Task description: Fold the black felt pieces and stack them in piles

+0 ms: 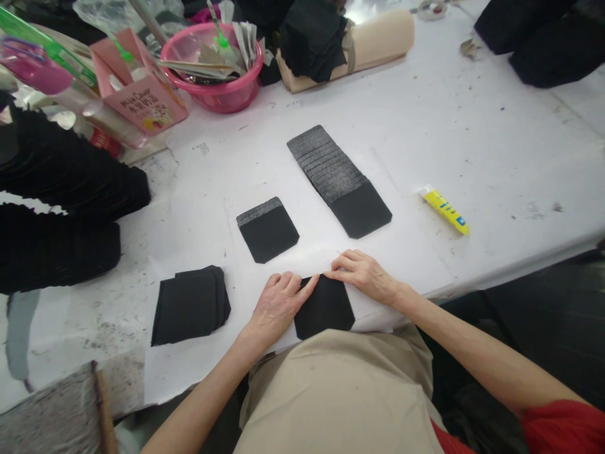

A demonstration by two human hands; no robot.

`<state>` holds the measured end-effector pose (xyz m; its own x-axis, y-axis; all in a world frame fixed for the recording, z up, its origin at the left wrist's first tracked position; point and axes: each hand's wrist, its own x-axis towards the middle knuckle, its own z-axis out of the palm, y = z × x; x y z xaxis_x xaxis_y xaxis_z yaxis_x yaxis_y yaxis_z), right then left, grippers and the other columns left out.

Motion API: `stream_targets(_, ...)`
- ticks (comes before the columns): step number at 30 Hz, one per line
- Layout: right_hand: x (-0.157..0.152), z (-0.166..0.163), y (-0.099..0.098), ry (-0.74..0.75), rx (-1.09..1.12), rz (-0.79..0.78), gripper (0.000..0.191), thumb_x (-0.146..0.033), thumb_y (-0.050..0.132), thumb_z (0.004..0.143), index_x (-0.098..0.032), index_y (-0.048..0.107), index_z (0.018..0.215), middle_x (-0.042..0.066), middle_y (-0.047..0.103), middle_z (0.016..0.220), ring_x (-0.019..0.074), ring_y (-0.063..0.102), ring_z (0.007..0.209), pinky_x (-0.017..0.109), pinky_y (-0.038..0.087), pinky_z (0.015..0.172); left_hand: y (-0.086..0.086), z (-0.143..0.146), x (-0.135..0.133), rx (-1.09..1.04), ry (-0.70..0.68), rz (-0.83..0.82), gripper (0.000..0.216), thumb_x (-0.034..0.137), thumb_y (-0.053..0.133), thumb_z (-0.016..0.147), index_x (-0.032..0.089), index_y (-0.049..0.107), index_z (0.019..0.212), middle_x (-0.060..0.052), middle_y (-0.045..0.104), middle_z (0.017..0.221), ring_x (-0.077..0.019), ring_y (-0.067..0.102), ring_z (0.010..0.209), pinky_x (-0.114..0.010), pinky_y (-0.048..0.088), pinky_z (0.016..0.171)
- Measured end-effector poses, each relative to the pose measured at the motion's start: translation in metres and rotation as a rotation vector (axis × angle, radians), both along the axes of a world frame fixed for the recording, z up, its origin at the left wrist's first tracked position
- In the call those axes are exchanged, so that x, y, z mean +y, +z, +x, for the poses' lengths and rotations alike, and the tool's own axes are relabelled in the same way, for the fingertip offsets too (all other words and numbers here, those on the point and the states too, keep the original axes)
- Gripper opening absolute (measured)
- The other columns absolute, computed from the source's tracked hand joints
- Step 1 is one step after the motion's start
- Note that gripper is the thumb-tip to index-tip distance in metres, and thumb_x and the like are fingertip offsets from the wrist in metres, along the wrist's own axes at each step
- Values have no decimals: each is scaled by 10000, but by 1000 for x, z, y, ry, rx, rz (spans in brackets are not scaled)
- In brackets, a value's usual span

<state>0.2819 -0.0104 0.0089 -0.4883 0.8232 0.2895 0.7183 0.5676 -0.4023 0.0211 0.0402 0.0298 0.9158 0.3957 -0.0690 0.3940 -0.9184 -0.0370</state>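
A black leather-like piece [325, 309] with clipped lower corners lies at the table's front edge, close against my apron. My left hand [278, 306] is closed at its upper left edge, index finger along the rim. At the upper right edge my right hand [362, 274] pinches the same rim, its fingertips near the left index finger. Just beyond lies a similar black piece [269, 233] with a grey fuzzy strip along its top. Further back, several such pieces form an overlapping row [340, 180] with grey strips showing. A small pile of black pieces [189, 306] sits left of my left hand.
A yellow tube [445, 211] lies at the right on the white-covered table [472, 139]. Tall stacks of black pieces [61, 246] stand at the left. Behind are a pink basin [222, 94], a pink box [142, 104], a beige roll [382, 41] and dark bundles [558, 57].
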Motion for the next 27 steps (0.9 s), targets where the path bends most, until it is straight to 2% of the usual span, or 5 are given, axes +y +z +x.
stream_targets(6,-4,4,0,-28,7,-18,247,-168,464,1004,-196,671,1135,74,654,1009,183,544,934,327,485,822,8,9,-2,77,13,25,531,124,498,947,252,383,1449,-70,536,972,-242,509,906,-390,420,778)
stream_targets(18,-13,13,-2,-82,26,-38,269,-165,459,1003,-198,657,1183,76,640,1007,187,538,943,326,524,824,13,19,-4,108,31,-1,597,95,516,921,269,354,1469,-71,532,972,-255,499,882,-383,396,720)
stream_targets(24,-24,21,-4,-158,78,-76,315,-146,427,1006,-192,585,1275,90,638,1080,204,549,1004,359,527,870,13,20,-5,96,37,-1,626,67,521,901,270,357,1470,-75,534,975,-254,499,888,-378,392,722)
stream_targets(27,-26,22,-6,-277,180,-58,235,-143,442,999,-178,596,1174,79,656,1026,201,579,962,358,517,846,13,20,-5,87,37,1,639,55,528,888,261,360,1469,-74,534,963,-251,496,877,-376,390,717)
